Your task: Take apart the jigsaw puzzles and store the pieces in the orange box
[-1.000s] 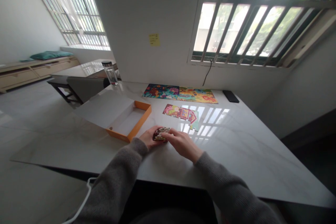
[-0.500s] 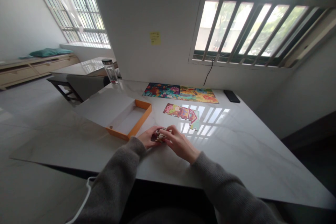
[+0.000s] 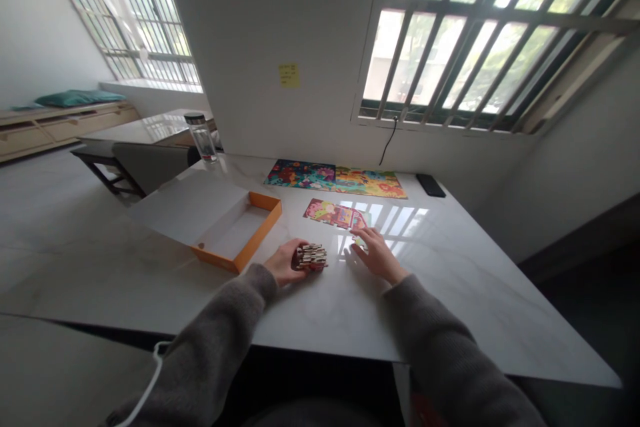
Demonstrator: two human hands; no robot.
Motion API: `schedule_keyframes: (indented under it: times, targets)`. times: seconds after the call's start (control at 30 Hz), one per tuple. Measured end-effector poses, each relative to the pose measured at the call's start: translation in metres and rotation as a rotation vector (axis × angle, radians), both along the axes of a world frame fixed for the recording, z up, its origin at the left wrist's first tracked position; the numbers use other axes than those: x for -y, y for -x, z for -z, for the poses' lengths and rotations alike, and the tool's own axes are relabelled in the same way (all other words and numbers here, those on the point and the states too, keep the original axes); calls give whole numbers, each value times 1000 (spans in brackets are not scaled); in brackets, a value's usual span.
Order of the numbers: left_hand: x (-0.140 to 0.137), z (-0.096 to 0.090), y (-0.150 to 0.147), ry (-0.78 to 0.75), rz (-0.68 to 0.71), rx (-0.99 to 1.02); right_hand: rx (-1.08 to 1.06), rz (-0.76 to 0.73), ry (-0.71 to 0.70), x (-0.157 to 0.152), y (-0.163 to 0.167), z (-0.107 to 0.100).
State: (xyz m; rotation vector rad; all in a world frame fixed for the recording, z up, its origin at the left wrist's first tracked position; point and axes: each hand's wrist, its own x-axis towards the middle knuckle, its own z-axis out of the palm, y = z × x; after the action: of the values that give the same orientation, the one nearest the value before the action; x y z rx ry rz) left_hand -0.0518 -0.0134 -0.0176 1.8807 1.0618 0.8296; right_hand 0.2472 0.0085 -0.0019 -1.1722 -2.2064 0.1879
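Observation:
My left hand [image 3: 285, 263] is closed around a stack of jigsaw puzzle pieces [image 3: 313, 256], their cut edges facing up, close to the table top. To the right of it, my right hand [image 3: 376, 255] is held low over the table with thumb and fingers apart, and no piece shows between them. Its fingertips are at the lower right part of a partly joined puzzle [image 3: 330, 213] in pink, red and pale green, hiding some of that part. I cannot tell whether they touch it.
An open orange box [image 3: 260, 235] with a white lid flap stands left of my hands. Two colourful picture sheets [image 3: 300, 175] lie along the wall side. A black phone [image 3: 431, 185] is at the far right, a glass bottle [image 3: 203, 140] at the far left corner.
My right hand has left the stack of pieces and moved right and forward to the joined puzzle, its fingers spreading. My left hand still holds the stack. The view has shifted slightly.

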Motion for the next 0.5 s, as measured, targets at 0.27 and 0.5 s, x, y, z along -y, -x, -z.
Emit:
schedule_keyframes:
  times: [0.27, 0.5]
  targets:
    - [-15, -10, -37, -169, -78, -248, 315, 148, -2, -19, -25, 8]
    - [-32, -2, -43, -123, -89, -124, 535, 113, -117, -22, -14, 0]
